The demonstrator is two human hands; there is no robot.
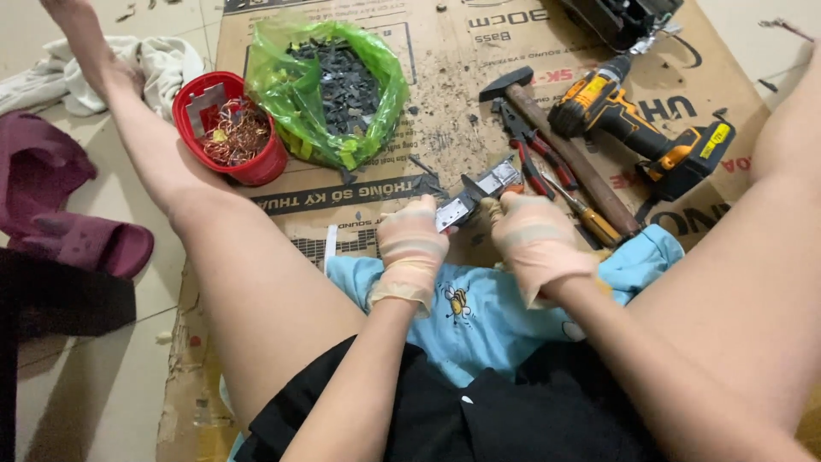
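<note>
The person is sitting on the floor with legs spread around a flattened cardboard sheet, and everything here is lying on or around that sheet. Off its left edge a maroon cloth and a pale rag are resting on the tiles. On the sheet's left part a red plastic tub is holding tangled copper wire, and just beside it to the right a green plastic bag is gaping open over a heap of small dark scraps. At the near edge of the sheet, about its middle, the left hand, in a thin pale glove, is gripping one end of a small metal part, fingers curled tight on it. The right hand, gloved the same way, is clamping the other end; it looks like a grey bracket with dark pieces, though I cannot be sure from here. Right of the part, red-handled pliers, a screwdriver and a wooden-handled hammer are lying close together, and farther right a yellow and black cordless drill is lying on its side.
</note>
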